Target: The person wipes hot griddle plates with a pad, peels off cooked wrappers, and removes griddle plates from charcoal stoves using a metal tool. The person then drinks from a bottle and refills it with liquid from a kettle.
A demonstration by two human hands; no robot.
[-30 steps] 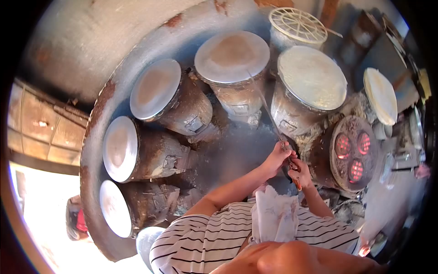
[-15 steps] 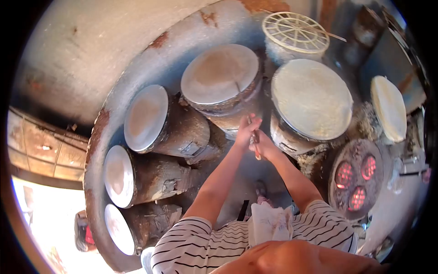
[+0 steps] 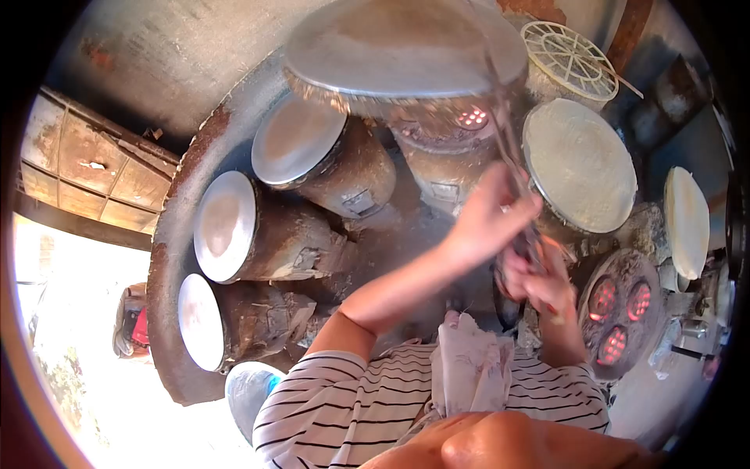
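Observation:
A large round metal griddle [image 3: 391, 47] is raised and tilted above a stove barrel [image 3: 457, 168], exposing a glowing burner [image 3: 473, 118] beneath. My left hand [image 3: 494, 213] is closed around a long, thin, dark rod-like tool [image 3: 508, 144]. My right hand [image 3: 543, 281], somewhat blurred, grips the same tool lower down, nearer my body. The tool's far end runs up to the griddle's right side; where they join cannot be made out. Right of my hands, a round griddle [image 3: 580, 166] is covered with a pale layer of batter or dough.
More metal griddles [image 3: 299, 141] [image 3: 224, 227] [image 3: 199, 322] sit on stove barrels along the curved left wall. A burner with red-hot briquettes [image 3: 617, 313] lies uncovered at right. Beyond it stands another pale-covered griddle [image 3: 687, 223]. A spoked round rack [image 3: 569, 59] rests at the back.
The large middle griddle has come up off its stove, uncovering the burner. Both my hands have moved right, now with the tool angled up to the griddle. The view has shifted.

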